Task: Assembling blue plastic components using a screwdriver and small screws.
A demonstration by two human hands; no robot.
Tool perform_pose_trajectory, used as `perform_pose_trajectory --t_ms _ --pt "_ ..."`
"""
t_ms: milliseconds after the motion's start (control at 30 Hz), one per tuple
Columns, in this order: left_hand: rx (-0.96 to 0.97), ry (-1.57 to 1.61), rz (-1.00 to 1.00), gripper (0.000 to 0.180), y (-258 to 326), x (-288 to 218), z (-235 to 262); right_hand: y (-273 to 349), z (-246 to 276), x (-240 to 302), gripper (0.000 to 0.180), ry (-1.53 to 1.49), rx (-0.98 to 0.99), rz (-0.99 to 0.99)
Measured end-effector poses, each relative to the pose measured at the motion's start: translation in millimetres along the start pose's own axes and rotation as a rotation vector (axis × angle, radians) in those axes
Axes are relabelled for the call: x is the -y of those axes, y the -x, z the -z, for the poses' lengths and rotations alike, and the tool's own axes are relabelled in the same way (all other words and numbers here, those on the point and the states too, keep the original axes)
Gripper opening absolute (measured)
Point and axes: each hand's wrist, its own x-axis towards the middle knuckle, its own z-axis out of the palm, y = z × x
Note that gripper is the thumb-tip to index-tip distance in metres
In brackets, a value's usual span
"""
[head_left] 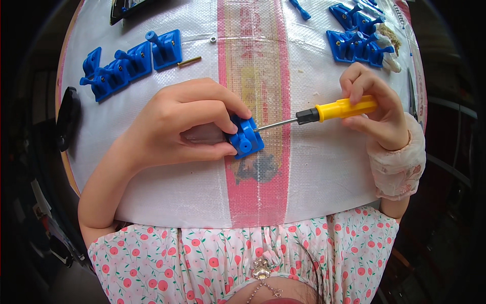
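Note:
My left hand [190,124] grips a small blue plastic bracket [246,138] by its left side, thumb below and fingers above, over the middle of the table. In my right hand [372,106] is a screwdriver [347,107] with a yellow handle, a black collar and a thin metal shaft. It points left, and its tip meets the right side of the bracket. Whether a screw sits under the tip is too small to tell.
Several similar blue brackets [134,62] stand at the far left, more blue brackets [357,45] at the far right. Between them lie a brass-coloured pin [190,61], a small metal nut [213,39] and a loose blue lever [300,10]. A black object [67,119] rests by the left edge.

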Motion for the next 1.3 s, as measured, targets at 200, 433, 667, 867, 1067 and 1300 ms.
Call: perform_pose_trajectory --t_ms 200,433,667,867,1067,1300 --pt "-0.004 -0.001 -0.002 0.023 1.7 -0.1 2.1 -1.3 2.4 11.4 0.022 0.12 -0.005 -0.155" --pt "0.0 0.012 -0.009 0.023 1.8 0.3 2.7 -2.2 -8.9 22.4 0.016 0.062 -0.036 -0.191" --pt "0.015 0.014 -0.007 0.022 0.2 -1.1 0.7 -2.0 1.0 8.3 0.023 0.21 0.04 -0.031" --pt "0.005 0.01 -0.021 0.023 -0.7 0.4 -0.4 6.8 -3.4 24.0 0.017 0.147 -0.088 -0.23" --pt "0.004 0.012 -0.022 0.023 0.1 1.3 -0.2 2.9 -3.5 18.2 0.027 0.126 0.004 -0.144" --pt "-0.002 0.015 -0.026 0.023 -0.7 2.5 0.4 -2.5 6.0 3.9 0.032 0.243 0.049 0.026"
